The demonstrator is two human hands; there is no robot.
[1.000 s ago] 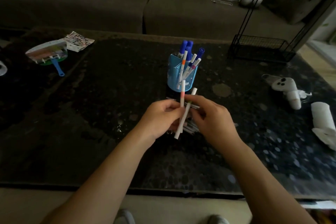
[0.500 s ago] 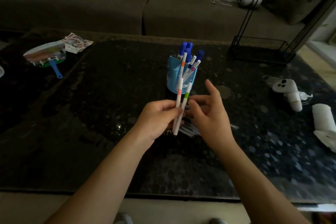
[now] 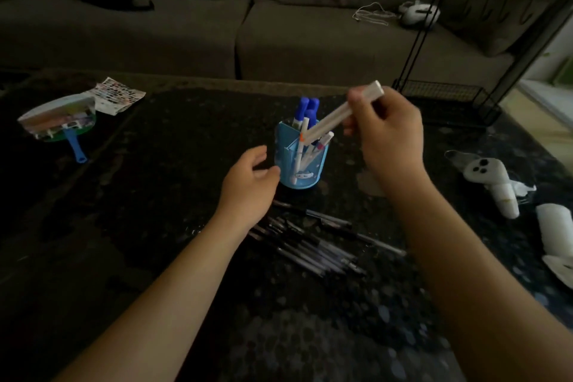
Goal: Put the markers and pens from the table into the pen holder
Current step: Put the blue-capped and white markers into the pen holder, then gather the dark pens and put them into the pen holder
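Observation:
A blue pen holder [image 3: 305, 175] stands mid-table with blue-capped markers [image 3: 305, 107] and white pens in it. My right hand [image 3: 387, 130] grips two white markers [image 3: 331, 119] side by side, slanted, their lower tips over the holder's mouth. My left hand [image 3: 251, 184] is open and empty, its fingers just left of the holder, close to its wall. A heap of dark pens [image 3: 313, 245] lies on the dark table [image 3: 139, 242] in front of the holder, between my forearms.
A hand fan with a blue handle [image 3: 60, 124] and a printed sheet [image 3: 116, 94] lie at the far left. White cloth toys [image 3: 493, 183] and a white roll [image 3: 556, 232] sit at the right. A black wire rack [image 3: 440, 96] stands at the back right, a sofa [image 3: 217, 25] behind.
The two white markers passed from my left hand to my right, which lifted them up and right over the holder. My left hand let go and moved beside the holder.

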